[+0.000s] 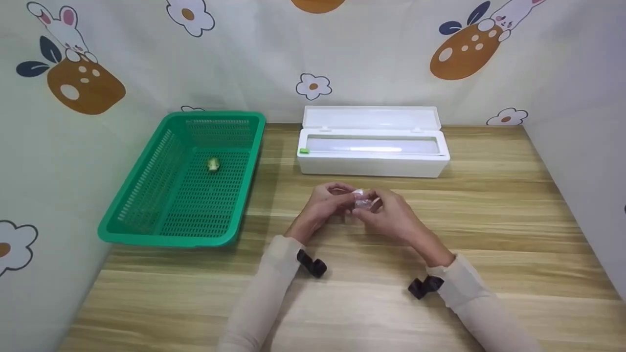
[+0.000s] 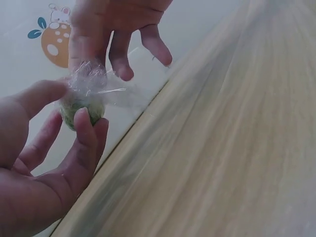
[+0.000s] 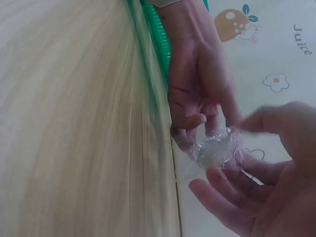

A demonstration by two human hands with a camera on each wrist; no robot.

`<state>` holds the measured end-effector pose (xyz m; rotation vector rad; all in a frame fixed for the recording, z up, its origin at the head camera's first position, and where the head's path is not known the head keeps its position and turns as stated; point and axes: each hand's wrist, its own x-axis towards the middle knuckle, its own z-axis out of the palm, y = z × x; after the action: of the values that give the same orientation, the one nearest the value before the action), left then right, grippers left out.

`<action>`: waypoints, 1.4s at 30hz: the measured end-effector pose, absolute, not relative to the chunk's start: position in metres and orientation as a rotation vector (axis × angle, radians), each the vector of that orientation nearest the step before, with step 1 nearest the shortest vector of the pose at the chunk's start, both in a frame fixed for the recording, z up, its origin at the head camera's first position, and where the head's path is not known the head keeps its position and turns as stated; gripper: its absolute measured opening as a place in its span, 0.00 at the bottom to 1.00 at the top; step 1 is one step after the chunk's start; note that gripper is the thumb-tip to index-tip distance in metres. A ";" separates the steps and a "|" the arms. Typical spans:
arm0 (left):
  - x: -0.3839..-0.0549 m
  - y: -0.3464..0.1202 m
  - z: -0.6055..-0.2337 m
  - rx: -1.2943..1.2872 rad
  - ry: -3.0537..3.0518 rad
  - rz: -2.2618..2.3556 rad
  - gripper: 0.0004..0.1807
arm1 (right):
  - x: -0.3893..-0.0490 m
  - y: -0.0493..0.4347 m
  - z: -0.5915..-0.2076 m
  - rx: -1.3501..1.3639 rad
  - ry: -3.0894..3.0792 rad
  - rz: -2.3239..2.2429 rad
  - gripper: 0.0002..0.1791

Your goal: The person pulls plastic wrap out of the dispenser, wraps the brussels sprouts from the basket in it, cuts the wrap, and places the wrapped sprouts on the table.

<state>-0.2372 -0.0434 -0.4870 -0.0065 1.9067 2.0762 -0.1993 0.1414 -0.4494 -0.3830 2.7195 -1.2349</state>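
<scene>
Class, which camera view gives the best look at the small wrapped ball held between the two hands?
The left wrist view: the ball shows close, green under crinkled film, pinched by the left hand and right hand. The right wrist view shows it blurred and pale. The head view shows only a tiny glint between the hands.

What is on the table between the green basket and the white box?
Nothing: in the head view only bare wooden table shows between the green basket and the white box.
</scene>
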 end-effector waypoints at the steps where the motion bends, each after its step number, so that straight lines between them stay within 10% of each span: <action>1: -0.237 -0.043 -0.487 0.004 1.923 2.072 0.14 | -0.199 0.141 -0.450 -0.389 2.730 -1.214 0.20; 9: -0.235 -0.041 -0.485 0.088 1.959 2.013 0.13 | -0.204 0.148 -0.448 -0.583 2.952 -1.115 0.07; 35: -0.237 -0.056 -0.484 0.186 1.929 1.964 0.15 | -0.207 0.145 -0.454 -0.399 2.780 -1.444 0.07; 42: -0.238 -0.059 -0.481 0.186 1.845 2.003 0.17 | -0.212 0.150 -0.450 -0.167 2.458 -1.549 0.24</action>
<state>-0.2377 -0.0591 -0.4807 0.1860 1.8446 2.0035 -0.2119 0.1498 -0.4499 -0.1672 2.4581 -1.5487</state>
